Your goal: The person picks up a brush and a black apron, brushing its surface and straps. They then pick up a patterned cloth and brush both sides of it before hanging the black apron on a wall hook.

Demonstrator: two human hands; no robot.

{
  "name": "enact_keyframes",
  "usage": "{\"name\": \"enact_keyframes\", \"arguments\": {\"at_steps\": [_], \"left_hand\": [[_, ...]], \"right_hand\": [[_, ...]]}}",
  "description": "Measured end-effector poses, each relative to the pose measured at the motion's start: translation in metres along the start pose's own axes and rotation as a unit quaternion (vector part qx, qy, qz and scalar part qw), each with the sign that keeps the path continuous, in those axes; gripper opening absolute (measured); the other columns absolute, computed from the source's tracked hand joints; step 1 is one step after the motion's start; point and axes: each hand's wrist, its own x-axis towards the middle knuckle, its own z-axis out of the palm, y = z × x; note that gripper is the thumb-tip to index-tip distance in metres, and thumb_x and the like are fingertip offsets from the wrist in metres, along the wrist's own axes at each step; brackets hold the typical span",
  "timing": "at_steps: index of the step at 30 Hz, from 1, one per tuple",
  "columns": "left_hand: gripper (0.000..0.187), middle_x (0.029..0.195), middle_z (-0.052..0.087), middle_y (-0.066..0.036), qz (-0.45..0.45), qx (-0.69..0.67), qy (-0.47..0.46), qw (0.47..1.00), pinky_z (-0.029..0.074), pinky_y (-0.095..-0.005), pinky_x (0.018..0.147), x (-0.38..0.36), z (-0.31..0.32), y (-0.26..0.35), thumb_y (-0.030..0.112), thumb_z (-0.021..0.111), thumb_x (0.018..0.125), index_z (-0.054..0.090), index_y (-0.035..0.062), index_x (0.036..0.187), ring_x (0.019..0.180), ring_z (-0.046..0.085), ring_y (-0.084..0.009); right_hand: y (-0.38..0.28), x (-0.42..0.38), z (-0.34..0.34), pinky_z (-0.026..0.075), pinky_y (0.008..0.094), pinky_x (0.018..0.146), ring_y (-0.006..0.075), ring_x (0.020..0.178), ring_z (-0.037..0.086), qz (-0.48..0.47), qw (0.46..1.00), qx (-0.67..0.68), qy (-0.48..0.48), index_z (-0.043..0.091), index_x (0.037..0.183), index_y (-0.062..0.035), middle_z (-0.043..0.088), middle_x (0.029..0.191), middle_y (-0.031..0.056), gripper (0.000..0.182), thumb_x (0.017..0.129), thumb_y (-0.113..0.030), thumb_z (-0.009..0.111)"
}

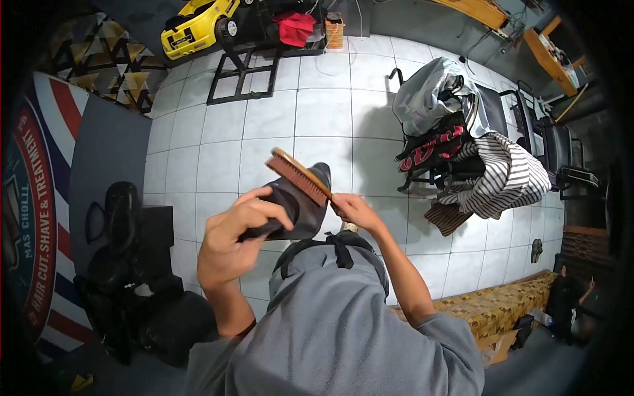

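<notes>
My right hand [356, 212] is closed around the handle end of a wooden-backed brush [302, 173]. The brush has reddish-brown bristles and slants up to the left, with its bristle side over a black, smooth, leather-like piece [309, 221]. Fingers curled, my left hand [234, 241] grips this black piece from its left side. What kind of thing it is cannot be made out, and part of it is hidden behind the brush and my fingers. Both hands are in front of my waist, above the tiled floor.
A chair draped with a striped cloth [508, 175] and a grey cape [432, 99] stands at right. Black padded seats [175, 327] are at left, beside a barber sign [49, 231]. A yellow toy car [198, 30] and black metal frame [244, 76] are ahead. Someone in dark clothes [564, 307] is at lower right.
</notes>
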Motion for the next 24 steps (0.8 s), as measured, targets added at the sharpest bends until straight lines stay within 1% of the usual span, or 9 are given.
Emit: {"name": "enact_keyframes", "arguments": {"at_steps": [2,4,6,8,11,14,18,21,24], "left_hand": [[0.026,0.079,0.064,-0.015,0.024,-0.016,0.047,0.998,0.044,-0.0489,0.094,-0.001,-0.004,0.0,-0.022,0.051,0.069,0.043,0.0018,0.076,0.071,0.063,-0.021],[0.027,0.08,0.062,-0.019,0.047,-0.061,0.084,0.993,0.047,-0.0481,0.091,-0.005,-0.004,-0.008,-0.024,0.05,0.069,0.041,0.0012,0.077,0.072,0.063,-0.0221],[0.028,0.081,0.06,-0.021,0.072,-0.075,0.128,0.986,0.052,-0.044,0.081,-0.009,-0.005,-0.012,-0.025,0.047,0.069,0.04,0.0002,0.079,0.071,0.063,-0.0231],[0.028,0.081,0.06,-0.021,0.07,-0.078,0.162,0.981,0.054,-0.0426,0.077,-0.013,-0.005,-0.009,-0.025,0.045,0.069,0.04,0.0003,0.081,0.069,0.062,-0.0226],[0.033,0.077,0.06,-0.021,0.052,-0.169,0.102,0.979,0.055,-0.0391,0.07,-0.024,-0.007,-0.013,-0.026,0.044,0.062,0.04,0.0003,0.081,0.065,0.061,-0.0224],[0.031,0.07,0.06,-0.021,0.039,-0.254,0.014,0.966,0.054,-0.0393,0.069,-0.028,-0.006,-0.012,-0.025,0.042,0.053,0.042,-0.0006,0.073,0.06,0.06,-0.0235],[0.028,0.067,0.06,-0.019,0.033,-0.273,-0.053,0.96,0.054,-0.0401,0.069,-0.03,-0.009,-0.004,-0.021,0.042,0.049,0.043,-0.0005,0.068,0.058,0.06,-0.0264],[0.022,0.066,0.061,-0.02,0.043,-0.303,-0.057,0.95,0.054,-0.0403,0.067,-0.033,-0.008,-0.003,-0.018,0.046,0.055,0.043,0.0001,0.066,0.057,0.06,-0.0273],[0.018,0.063,0.06,-0.02,0.103,-0.345,-0.052,0.932,0.053,-0.0401,0.062,-0.032,-0.011,-0.006,-0.012,0.052,0.069,0.041,0.0016,0.063,0.054,0.059,-0.0272]], "right_hand": [[0.077,0.006,-0.011,0.039,0.0318,0.048,0.0156,0.049,0.046,0.063,0.978,-0.176,0.09,0.058,0.078,-0.0021,0.054,0.061,0.0034,0.053,0.093,-0.05,0.042],[0.153,-0.005,-0.028,0.048,0.0444,0.072,0.0352,0.076,0.064,0.091,0.906,-0.397,0.111,0.064,0.088,-0.0003,0.066,0.081,0.019,0.054,0.093,-0.048,0.039],[0.182,-0.037,-0.034,0.047,0.0488,0.078,0.0414,0.088,0.061,0.282,0.816,-0.502,0.051,0.066,0.096,-0.0029,0.064,0.092,0.0229,0.053,0.09,-0.049,0.04],[0.249,-0.048,-0.051,0.047,0.049,0.078,0.0418,0.088,0.061,0.337,0.82,-0.451,0.104,0.066,0.097,-0.002,0.065,0.087,0.0231,0.056,0.09,-0.051,0.04],[0.207,-0.039,-0.049,0.049,0.0467,0.068,0.0401,0.073,0.064,0.234,0.848,-0.452,0.149,0.069,0.085,0.0002,0.066,0.077,0.0221,0.056,0.089,-0.05,0.044],[0.082,-0.032,-0.037,0.041,0.0323,0.05,0.0198,0.053,0.052,0.168,0.962,-0.177,0.125,0.064,0.079,-0.0001,0.059,0.061,0.0058,0.051,0.091,-0.046,0.048],[-0.048,-0.045,-0.014,0.029,0.0206,0.044,0.0047,0.05,0.036,0.051,0.982,0.183,-0.018,0.059,0.069,-0.0032,0.042,0.055,-0.0059,0.044,0.094,-0.038,0.05],[-0.072,-0.045,-0.013,0.03,0.0221,0.043,0.0047,0.05,0.037,-0.04,0.987,0.046,-0.147,0.059,0.069,-0.0025,0.044,0.055,-0.0051,0.045,0.094,-0.039,0.05],[-0.053,-0.029,-0.006,0.025,0.0225,0.04,0.0046,0.046,0.029,-0.006,0.987,-0.048,-0.156,0.054,0.067,-0.0025,0.041,0.056,-0.0057,0.045,0.094,-0.038,0.05]]}}
